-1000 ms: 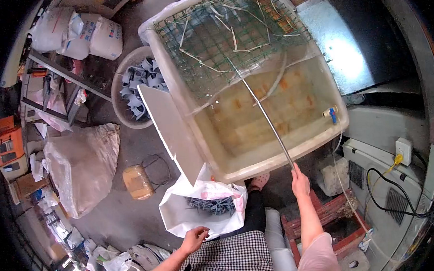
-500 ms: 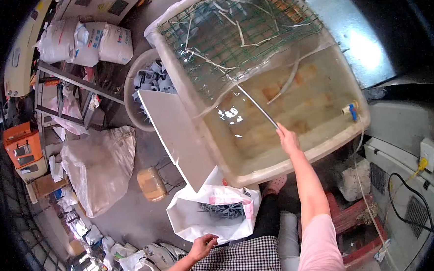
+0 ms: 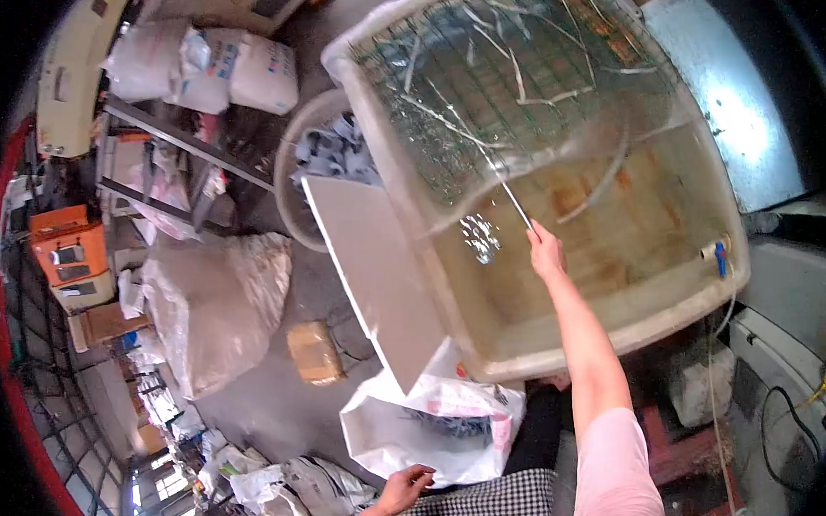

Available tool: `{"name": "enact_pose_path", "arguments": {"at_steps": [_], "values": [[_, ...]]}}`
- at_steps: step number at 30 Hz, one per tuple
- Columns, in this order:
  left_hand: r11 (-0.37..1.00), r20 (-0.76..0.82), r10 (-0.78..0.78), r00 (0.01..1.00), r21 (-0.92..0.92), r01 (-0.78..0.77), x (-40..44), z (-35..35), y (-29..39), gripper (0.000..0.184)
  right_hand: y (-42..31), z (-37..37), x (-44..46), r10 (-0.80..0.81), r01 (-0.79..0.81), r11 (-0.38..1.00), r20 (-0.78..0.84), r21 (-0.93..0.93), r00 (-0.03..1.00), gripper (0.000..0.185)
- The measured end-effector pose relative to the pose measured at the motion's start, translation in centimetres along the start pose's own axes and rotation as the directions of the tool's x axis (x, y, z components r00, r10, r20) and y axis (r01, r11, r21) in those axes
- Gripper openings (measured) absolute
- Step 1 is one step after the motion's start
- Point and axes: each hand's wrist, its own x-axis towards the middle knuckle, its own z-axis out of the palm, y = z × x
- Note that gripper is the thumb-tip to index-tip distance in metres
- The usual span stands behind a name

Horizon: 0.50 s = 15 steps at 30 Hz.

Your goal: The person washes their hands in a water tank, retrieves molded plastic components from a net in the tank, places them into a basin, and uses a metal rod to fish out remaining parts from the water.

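Note:
My right hand is closed round a thin metal rod above the water of a large pale plastic tub. The rod's far part reaches to the green wire mesh in the tub's far half; where its tip ends is hard to make out. Several pale strips lie on the mesh. My left hand holds nothing, its fingers loosely apart, beside an opened white sack. Dark thin pieces show blurred inside the sack.
A pale board leans against the tub's left side. Behind it stands a round bin of grey parts. A taped package and a big plastic bag lie on the floor. A blue-handled valve sits at the tub's right wall.
My view has turned, so the tub and sack appear further right and lower. Relative to the tub, my right hand has moved forward, pushing the rod farther towards the mesh.

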Motion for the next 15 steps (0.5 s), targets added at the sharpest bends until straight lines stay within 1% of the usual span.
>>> {"name": "enact_pose_path", "arguments": {"at_steps": [1,2,3,4,5,6,7,8,9,10,11,12,13,15], "values": [[0.999,0.0,-0.004,1.0,0.05,0.004,-0.2,-0.2,0.8,0.023,-0.6,-0.3,-0.6,-0.04,0.042,0.998,-0.05,0.038,0.998,0.029],[0.998,0.013,0.003,1.0,0.055,-0.004,-0.4,-0.4,1.5,0.025,0.2,-0.5,-0.9,-0.139,0.142,0.989,-0.061,0.05,0.988,0.031],[0.998,0.036,0.013,0.999,0.059,-0.015,-0.7,-0.5,2.1,0.027,0.2,-1.5,-2.0,-0.12,0.12,0.993,-0.051,0.001,0.991,0.031],[0.993,0.042,0.065,0.997,0.092,-0.068,-1.0,-0.6,2.7,0.025,0.4,-2.7,-3.6,-0.097,0.094,0.994,-0.047,-0.055,0.994,0.032],[0.988,0.055,0.047,0.997,0.142,-0.054,-1.4,-0.7,4.0,0.026,0.7,-4.4,-5.8,-0.069,0.067,0.996,-0.038,-0.053,0.997,0.034],[0.985,0.072,0.061,0.996,0.159,-0.072,-1.4,-0.8,4.3,0.026,1.1,-6.3,-8.3,-0.043,0.042,0.998,-0.028,-0.054,0.999,0.035],[0.981,0.088,0.071,0.994,0.173,-0.086,-1.4,-0.7,4.0,0.027,0.6,-8.8,-11.1,0.057,-0.055,0.991,0.018,-0.12,0.998,0.035],[0.977,0.112,0.119,0.987,0.166,-0.136,-1.5,-0.6,4.0,0.027,2.1,-10.3,-13.6,0.126,-0.121,0.97,0.013,-0.21,0.992,0.035],[0.972,0.111,0.143,0.983,0.17,-0.161,-1.5,-0.4,4.4,0.027,2.2,-12.7,-16.7,0.11,-0.103,0.931,-0.001,-0.351,0.994,0.036],[0.96,0.145,0.173,0.974,0.197,-0.2,-1.8,-0.2,4.7,0.027,4.7,-14.1,-19.5,0.029,-0.031,0.894,-0.011,-0.447,1.0,0.035],[0.945,0.178,0.198,0.964,0.226,-0.236,-2.0,-0.1,4.9,0.027,5.7,-15.9,-22.2,-0.009,-0.016,0.83,-0.043,-0.557,0.999,0.035],[0.951,0.195,0.208,0.959,0.191,-0.245,-2.0,0.3,4.8,0.025,6.6,-17.6,-25.0,0.007,-0.043,0.771,-0.059,-0.636,0.998,0.035],[0.946,0.194,0.222,0.956,0.196,-0.259,-2.5,0.6,5.8,0.025,7.0,-19.5,-27.8,0.025,-0.074,0.703,-0.079,-0.707,0.997,0.035],[0.91,0.251,0.234,0.939,0.284,-0.303,-3.9,1.3,8.1,0.024,8.2,-22.5,-33.0,-0.02,-0.092,0.651,-0.139,-0.753,0.99,0.036]]}}
